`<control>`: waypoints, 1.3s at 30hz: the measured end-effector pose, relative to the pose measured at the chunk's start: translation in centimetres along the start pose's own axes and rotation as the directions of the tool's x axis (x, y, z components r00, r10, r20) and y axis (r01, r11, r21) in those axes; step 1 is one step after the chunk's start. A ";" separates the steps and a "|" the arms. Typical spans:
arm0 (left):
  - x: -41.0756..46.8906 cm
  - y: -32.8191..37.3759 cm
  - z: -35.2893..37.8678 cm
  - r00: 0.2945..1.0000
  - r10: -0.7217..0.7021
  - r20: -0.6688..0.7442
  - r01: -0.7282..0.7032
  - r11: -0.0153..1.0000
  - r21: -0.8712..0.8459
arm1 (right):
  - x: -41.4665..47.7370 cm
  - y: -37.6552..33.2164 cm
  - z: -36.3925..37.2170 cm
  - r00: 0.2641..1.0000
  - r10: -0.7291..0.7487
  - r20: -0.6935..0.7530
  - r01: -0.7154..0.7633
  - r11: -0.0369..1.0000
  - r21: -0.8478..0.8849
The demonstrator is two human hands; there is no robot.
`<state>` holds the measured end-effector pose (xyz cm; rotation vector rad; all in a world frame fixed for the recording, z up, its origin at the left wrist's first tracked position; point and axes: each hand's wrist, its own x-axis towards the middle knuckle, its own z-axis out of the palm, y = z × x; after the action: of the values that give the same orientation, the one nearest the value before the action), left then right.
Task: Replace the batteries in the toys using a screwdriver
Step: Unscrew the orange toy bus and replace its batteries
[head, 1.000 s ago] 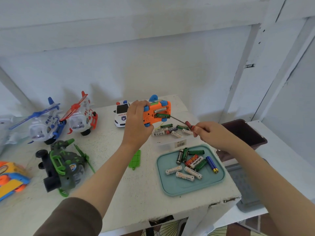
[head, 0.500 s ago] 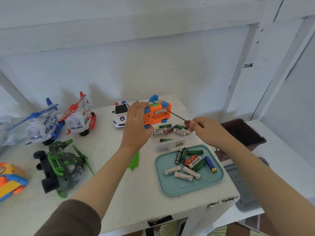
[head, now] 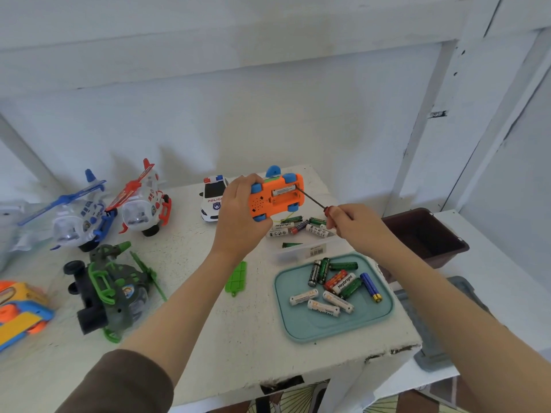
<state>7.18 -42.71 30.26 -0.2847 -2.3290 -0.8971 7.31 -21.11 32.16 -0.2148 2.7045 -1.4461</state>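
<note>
While held upside down above the tabletop (head: pixel 208 323), orange toy car (head: pixel 277 201): underside towards the camera, blue wheels, battery compartment uncovered, one white battery (head: pixel 283 191) seated inside.

Left grip (head: pixel 238 216): fingers curled round the car's left end, grasping it.

Right grip (head: pixel 354 225): clenched on the red handle of the screwdriver (head: pixel 313 201); thin dark shaft runs up and left, tip at the right end of the seated battery.

Green cover plate (head: pixel 237 277): flat on the tabletop, beside the left wrist.

Clear box (head: pixel 301 253): on the tabletop under the car, holding loose batteries (head: pixel 286 229), white, green and red.

Teal tray (head: pixel 298 332): near the right front corner, just in front of the clear box, carrying assorted cells (head: pixel 337 281) in a loose heap.

Police car (head: pixel 213 198): white, at the back, partly behind the left grip.

Blue helicopter (head: pixel 77 216) and red helicopter (head: pixel 143 207): side by side at back left.

Green-grey helicopter (head: pixel 113 290): on its side, front left.

Orange-yellow toy (head: pixel 18 311): at the left edge, cut off.

Brown bin (head: pixel 423 236): right of the tabletop, on a lower surface.
</note>
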 end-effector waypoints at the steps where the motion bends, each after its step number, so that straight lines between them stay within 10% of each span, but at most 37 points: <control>1: 0.0 0.0 0.0 1.000 0.008 0.004 -0.008 1.000 0.003 | -0.1 0.0 0.1 0.997 0.071 0.038 -0.075 0.988 0.132; 25: -0.6 1.2 1.1 1.000 -0.003 0.007 0.003 0.997 0.072 | -2.6 -0.3 0.2 0.986 -0.131 0.102 0.150 0.967 -0.206; 39: -0.7 1.7 1.8 0.976 0.124 -0.181 -0.061 0.946 0.320 | -4.7 -4.0 6.5 0.997 -0.074 -0.020 0.072 0.993 -0.096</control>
<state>7.58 -40.22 29.72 -0.1606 -2.2074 -0.4754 13.18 -27.92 31.82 -0.3068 2.8152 -1.3462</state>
